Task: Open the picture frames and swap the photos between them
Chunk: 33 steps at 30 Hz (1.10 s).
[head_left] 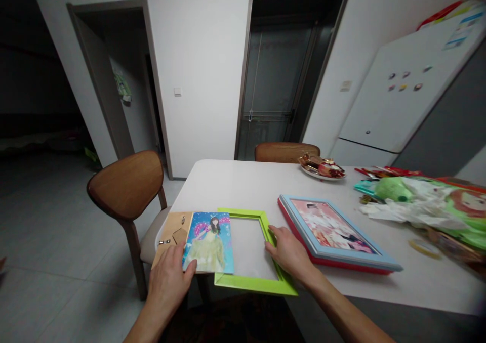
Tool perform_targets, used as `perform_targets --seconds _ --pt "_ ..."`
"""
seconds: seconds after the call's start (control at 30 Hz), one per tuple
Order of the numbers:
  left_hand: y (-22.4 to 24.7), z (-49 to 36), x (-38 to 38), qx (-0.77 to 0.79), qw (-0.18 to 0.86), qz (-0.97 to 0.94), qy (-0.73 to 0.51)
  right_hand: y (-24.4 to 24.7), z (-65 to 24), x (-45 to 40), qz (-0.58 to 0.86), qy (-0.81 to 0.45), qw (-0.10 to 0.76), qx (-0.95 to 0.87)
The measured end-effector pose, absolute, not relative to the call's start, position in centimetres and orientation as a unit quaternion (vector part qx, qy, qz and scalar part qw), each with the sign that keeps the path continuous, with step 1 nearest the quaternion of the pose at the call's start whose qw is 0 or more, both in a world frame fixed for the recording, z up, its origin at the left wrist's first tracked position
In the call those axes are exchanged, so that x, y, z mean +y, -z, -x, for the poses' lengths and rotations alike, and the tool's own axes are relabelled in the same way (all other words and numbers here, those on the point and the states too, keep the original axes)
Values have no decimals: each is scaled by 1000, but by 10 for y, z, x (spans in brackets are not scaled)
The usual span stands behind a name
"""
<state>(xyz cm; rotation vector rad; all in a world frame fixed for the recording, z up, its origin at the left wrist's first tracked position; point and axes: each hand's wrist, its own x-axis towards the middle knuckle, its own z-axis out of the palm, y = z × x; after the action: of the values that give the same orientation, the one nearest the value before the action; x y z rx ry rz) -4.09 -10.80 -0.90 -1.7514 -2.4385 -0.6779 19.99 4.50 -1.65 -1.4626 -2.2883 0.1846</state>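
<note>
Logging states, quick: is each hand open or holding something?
Left hand: on the brown board and picture; grip unclear.
Right hand: on the green frame's right side; grip unclear.

Far wall (205, 54): softly lit.
Left floor (49, 201): dim, shadowed.
Right refrigerator (383, 105): slanted by edge distortion.
Right green packaging (471, 206): blurred.
</note>
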Motion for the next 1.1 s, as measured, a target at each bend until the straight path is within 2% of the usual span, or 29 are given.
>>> perform_targets --seconds 0.07,0.27,0.37,0.47,0.63,0.8,0.87,0.97,1.1 --pt "12 35 -108 -759 50 606 232 12 -188 38 490 -100 255 -827" --pt "24 14 -101 -668 31 700 250 17 -122 22 421 -404 310 -751" --pt "28 13 -94 -667 24 705 239 17 -99 20 413 -501 365 -667" --pt "25 15 -87 -650 37 703 286 -3 -90 11 353 -567 440 -601" --pt "1 10 -80 -591 8 650 478 -41 -97 -7 255 -628 487 -551" --pt "-13 -20 -74 -578 -171 428 674 -24 -115 -4 400 -639 428 -499" --pt "-9 -34 -69 -548 -253 366 708 -13 -125 1 402 -683 413 -449" --pt "0 -44 -64 -496 -336 338 726 -7 -143 12 361 -693 451 -432" --pt "9 -33 -63 -518 -341 366 694 -9 -171 32 410 -651 437 -466"
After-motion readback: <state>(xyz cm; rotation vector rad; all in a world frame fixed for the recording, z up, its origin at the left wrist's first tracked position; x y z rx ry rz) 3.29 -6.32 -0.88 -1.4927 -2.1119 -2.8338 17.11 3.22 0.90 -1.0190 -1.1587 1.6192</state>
